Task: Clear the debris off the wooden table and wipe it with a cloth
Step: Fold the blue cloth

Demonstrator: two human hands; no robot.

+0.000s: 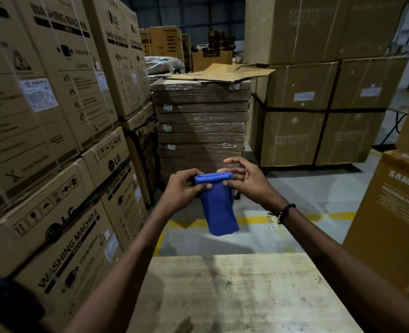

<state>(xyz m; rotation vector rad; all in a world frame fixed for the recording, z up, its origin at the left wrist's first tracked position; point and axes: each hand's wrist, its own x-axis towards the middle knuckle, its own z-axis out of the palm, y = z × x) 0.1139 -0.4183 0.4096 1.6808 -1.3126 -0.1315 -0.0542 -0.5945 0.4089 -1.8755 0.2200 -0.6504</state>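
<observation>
A blue cloth (219,207), folded into a narrow strip, hangs in the air beyond the far edge of the pale wooden table (234,292). My left hand (183,191) grips its upper left corner, thumb on top. My right hand (246,179) pinches the upper right corner between thumb and fingers, its other fingers spread above. A dark bracelet sits on my right wrist. The part of the tabletop in view is worn and scuffed, with no loose debris showing.
Stacked washing-machine cartons (54,140) wall in the left side. A shrink-wrapped pallet stack (201,126) stands straight ahead, with strapped brown boxes (318,111) behind to the right. A Samsung carton (395,212) is close on the right. Grey floor with a yellow line (251,221) lies beyond the table.
</observation>
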